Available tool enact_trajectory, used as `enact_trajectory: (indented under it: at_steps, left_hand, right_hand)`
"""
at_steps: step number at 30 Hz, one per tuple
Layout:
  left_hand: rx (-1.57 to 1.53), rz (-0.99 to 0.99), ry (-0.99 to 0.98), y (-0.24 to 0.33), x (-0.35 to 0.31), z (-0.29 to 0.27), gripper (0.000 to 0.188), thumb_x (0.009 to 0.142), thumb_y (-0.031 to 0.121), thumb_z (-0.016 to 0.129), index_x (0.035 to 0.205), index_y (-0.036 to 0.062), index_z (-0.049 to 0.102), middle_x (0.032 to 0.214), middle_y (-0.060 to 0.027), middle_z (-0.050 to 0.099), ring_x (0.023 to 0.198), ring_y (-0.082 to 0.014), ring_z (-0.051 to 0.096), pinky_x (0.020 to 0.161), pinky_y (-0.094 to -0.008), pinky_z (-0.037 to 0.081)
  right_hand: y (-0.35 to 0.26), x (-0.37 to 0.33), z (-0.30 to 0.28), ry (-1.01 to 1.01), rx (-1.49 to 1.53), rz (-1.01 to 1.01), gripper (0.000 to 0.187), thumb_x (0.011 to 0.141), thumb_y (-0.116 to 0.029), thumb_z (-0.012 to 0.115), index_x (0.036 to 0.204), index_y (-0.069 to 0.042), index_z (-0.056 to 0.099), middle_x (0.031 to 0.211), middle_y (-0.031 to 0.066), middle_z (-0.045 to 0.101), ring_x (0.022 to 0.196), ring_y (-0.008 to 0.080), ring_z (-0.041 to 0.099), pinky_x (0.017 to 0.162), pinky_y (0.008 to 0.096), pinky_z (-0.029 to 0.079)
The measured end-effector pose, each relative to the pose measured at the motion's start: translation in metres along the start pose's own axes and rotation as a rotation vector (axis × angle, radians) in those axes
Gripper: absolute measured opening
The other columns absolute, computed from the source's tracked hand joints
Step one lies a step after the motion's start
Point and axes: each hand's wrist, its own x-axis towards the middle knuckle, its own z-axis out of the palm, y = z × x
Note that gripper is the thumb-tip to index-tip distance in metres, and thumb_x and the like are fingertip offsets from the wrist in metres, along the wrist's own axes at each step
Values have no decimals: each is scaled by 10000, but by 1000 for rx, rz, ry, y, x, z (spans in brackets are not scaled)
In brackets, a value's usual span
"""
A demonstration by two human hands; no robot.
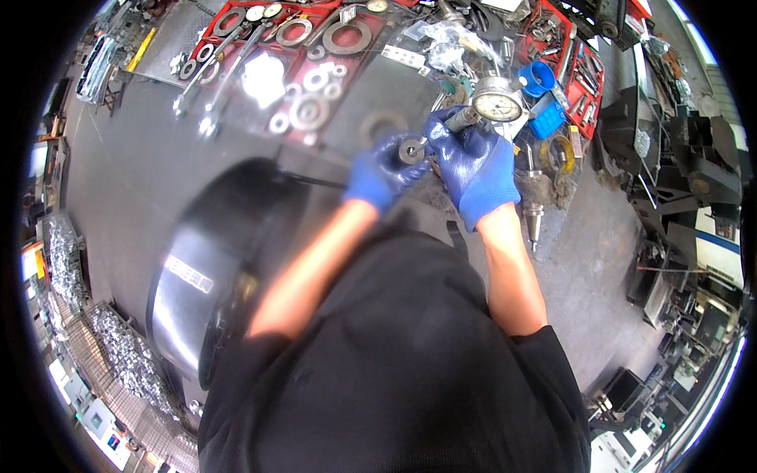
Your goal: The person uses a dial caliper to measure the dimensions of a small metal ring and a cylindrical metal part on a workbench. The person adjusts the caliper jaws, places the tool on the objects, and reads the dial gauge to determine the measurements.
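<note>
Both my hands wear blue coated gloves and are close together over the near edge of the cluttered bench. My right hand [473,162] is wrapped round the stem of a dial bore gauge [497,100], whose round white face tilts up above the fingers. A small dark metal ring [411,151] is gripped in the fingers of my left hand [382,172]. From the right hand the gauge's thin tip points toward the ring; whether it enters the bore I cannot tell. Some blur lies over the left hand.
Red trays [347,20] hold metal rings and gauges. Several pale rings [308,111] lie blurred at left. Right of the gauge are a blue cup [537,79], a blue box [547,118], yellow tape [558,155] and tool holders [535,191]. A big black rounded object [189,292] stands at my left.
</note>
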Motion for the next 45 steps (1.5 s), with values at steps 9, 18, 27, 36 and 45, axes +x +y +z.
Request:
enact_trajectory:
  at_steps: [9, 18, 27, 36, 45]
  left_hand:
    - [355, -64, 66, -20, -3, -18, 462, 789, 187, 856, 1185, 32, 673, 1075, -89, 728, 1015, -126, 640, 901, -307, 526]
    - [741, 225, 228, -50, 25, -39, 509, 664, 232, 903, 1129, 115, 730, 1275, -167, 606, 1209, -342, 548, 1053, -419, 443]
    - [802, 166, 165, -64, 48, -31, 584, 680, 358, 888, 1212, 194, 714, 1426, -213, 502, 1355, -373, 430, 1142, -438, 351]
    - [782, 237, 150, -70, 46, -31, 493, 743, 316, 853, 1193, 173, 707, 1406, -251, 515, 1323, -415, 459, 1119, -477, 364]
    - [1011, 382, 97, -74, 48, -36, 377, 836, 292, 795, 1164, 117, 726, 1358, -232, 561, 1288, -375, 510, 1103, -446, 389]
  right_hand:
    - [13, -13, -12, 209, 209, -192, 125, 896, 26, 688, 1020, 5, 692, 1000, 79, 712, 913, 153, 661, 834, 315, 527]
    - [41, -39, -37, 149, 371, 171, 213, 922, 2, 692, 1131, 10, 653, 1013, 73, 689, 918, 137, 641, 848, 306, 530]
    - [89, -67, -65, 198, -73, 280, 309, 933, -85, 689, 1221, 15, 635, 1081, 135, 725, 992, 171, 683, 892, 320, 525]
    - [189, -127, -155, 631, -31, 504, 300, 921, -138, 706, 1173, 22, 675, 968, 117, 746, 836, 153, 660, 779, 320, 525]
    - [238, -168, -213, 578, -410, 813, 366, 931, -282, 651, 1220, -59, 678, 1068, 197, 733, 973, 343, 717, 848, 428, 541]
